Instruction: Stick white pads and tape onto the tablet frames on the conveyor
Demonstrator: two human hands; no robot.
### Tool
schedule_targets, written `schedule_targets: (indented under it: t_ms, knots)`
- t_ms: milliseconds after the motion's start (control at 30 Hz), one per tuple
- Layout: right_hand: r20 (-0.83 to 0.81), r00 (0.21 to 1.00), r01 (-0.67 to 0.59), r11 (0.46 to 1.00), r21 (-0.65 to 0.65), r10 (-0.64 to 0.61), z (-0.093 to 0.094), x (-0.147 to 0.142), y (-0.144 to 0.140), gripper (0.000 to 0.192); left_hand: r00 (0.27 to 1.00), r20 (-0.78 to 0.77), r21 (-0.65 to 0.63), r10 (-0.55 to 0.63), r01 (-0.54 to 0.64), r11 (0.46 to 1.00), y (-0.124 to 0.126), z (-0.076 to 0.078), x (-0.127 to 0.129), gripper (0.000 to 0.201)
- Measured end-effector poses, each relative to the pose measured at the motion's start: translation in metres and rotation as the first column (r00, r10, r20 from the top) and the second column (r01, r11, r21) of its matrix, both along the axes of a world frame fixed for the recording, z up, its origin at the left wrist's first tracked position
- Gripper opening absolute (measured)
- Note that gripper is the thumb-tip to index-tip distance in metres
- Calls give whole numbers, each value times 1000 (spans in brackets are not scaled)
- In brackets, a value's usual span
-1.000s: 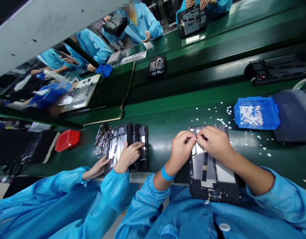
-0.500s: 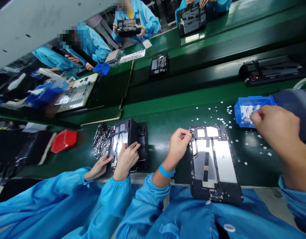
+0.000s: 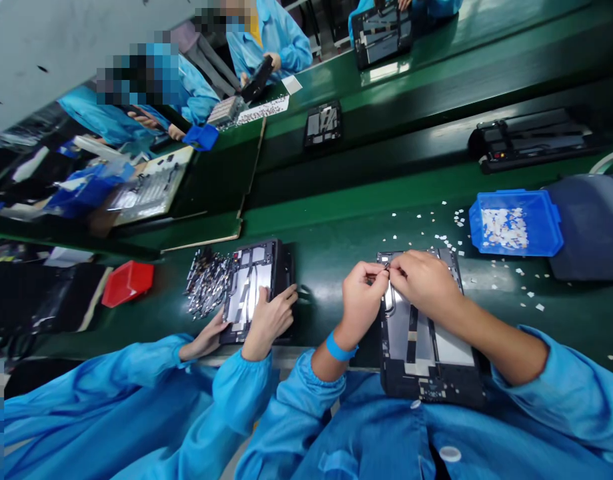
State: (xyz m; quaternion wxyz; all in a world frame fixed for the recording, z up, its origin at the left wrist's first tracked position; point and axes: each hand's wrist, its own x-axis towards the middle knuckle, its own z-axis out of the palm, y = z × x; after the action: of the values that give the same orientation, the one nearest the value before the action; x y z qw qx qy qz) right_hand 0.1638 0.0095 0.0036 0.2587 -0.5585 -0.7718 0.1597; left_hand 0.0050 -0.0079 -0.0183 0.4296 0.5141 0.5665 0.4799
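Black, opened tablet [image 3: 397,337] lies mostly on the worktop [image 3: 319,310] before us, long axis pointing away. Our left hand [image 3: 362,297] and right hand [image 3: 427,281], equally near, pinch closed at its far-left corner; on what, we cannot tell.

Left hand [image 3: 362,293]: held a thumb-to-finger pinch.
Right hand [image 3: 426,283]: pinched too, back upward, just beside the left.
Forearms [image 3: 504,339]: the 2 converged over the surface's [image 3: 319,287] near edge.
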Motion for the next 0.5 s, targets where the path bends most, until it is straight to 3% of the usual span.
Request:
schedule_targets:
  t_ms: [167, 300, 400, 500]
  knots:
    - [-85, 995, 46, 993, -111, -55, 0, -8, 5, 11, 998, -66, 54, 20, -16, 998, -3, 3, 1, 2]
    - [-89, 995, 43, 992, -117, -54, 2, -5, 12, 11, 999, -42, 7, 0, 0, 1000, -1, 2, -1, 4]
    - [-133, 982, 123, 989, -78, -133, 10, 36, 15, 9, 999, 38, -51, -4, 6, 999, 1, -3, -3, 11]
    - [-16, 918, 396, 918, -27, -396, 22, 101, 17, 10, 995, 93, -102, -21, 31, 994, 5, -3, -8, 16]
